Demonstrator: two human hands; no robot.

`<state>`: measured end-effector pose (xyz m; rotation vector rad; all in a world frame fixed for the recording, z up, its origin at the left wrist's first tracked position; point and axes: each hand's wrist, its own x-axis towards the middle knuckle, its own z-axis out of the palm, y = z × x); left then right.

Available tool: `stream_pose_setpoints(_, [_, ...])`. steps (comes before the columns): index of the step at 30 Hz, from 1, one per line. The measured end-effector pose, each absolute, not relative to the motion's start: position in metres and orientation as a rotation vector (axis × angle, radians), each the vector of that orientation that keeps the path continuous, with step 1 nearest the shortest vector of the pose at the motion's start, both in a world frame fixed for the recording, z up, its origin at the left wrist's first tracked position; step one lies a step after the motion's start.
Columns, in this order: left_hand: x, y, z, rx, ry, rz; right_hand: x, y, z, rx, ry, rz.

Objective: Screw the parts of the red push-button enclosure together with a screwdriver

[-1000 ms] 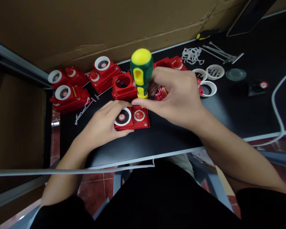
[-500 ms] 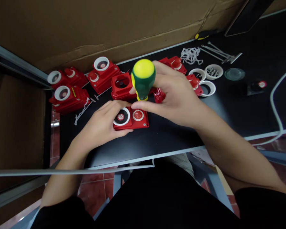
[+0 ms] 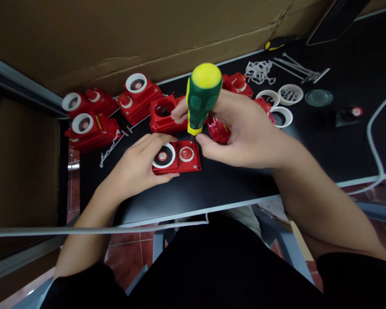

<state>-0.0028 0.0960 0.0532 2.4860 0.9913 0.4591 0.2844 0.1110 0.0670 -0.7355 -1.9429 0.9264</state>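
Left hand [image 3: 141, 162] clamped on red device [image 3: 185, 153], right hand [image 3: 248, 133] curled around green-and-yellow screwdriver [image 3: 202, 99]

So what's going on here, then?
A person has both hands at a small red unit. The left hand grips one end of it on the black table, while the right hand holds a screwdriver nearly upright, its tip at the unit's far right corner. More red units stand behind, with white bowls over to the right.
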Motion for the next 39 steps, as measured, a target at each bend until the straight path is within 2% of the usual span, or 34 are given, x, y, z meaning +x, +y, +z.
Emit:
stream_pose_setpoints(3, [-0.002, 0.096, 0.053, 2.492, 0.987, 0.462, 0.281, 0.112, 0.065, -0.899, -1.961, 0.756])
stream_pose_setpoints(6, [-0.003, 0.096, 0.052, 2.492, 0.996, 0.468, 0.28, 0.115, 0.063, -0.961, -1.92, 0.745])
stream_pose_setpoints(12, [-0.005, 0.097, 0.051, 2.467, 1.014, 0.456, 0.287, 0.118, 0.063, -0.704, -1.716, 0.995])
stream_pose_setpoints(16, [-0.005, 0.097, 0.052, 2.469, 0.997, 0.454, 0.287, 0.112, 0.069, -0.714, -1.837, 1.081])
stream_pose_setpoints(22, [-0.005, 0.098, 0.052, 2.469, 1.005, 0.441, 0.281, 0.113, 0.065, -0.986, -1.886, 0.718])
stream_pose_setpoints(24, [-0.005, 0.099, 0.051, 2.478, 0.996, 0.446, 0.281, 0.115, 0.062, -0.959, -1.834, 0.696])
stream_pose_setpoints(32, [-0.005, 0.098, 0.051, 2.496, 0.97, 0.464, 0.283, 0.109, 0.073, -0.661, -1.842, 1.181])
stream_pose_setpoints(39, [-0.005, 0.098, 0.052, 2.497, 0.981, 0.455, 0.281, 0.111, 0.069, -0.934, -1.907, 0.832])
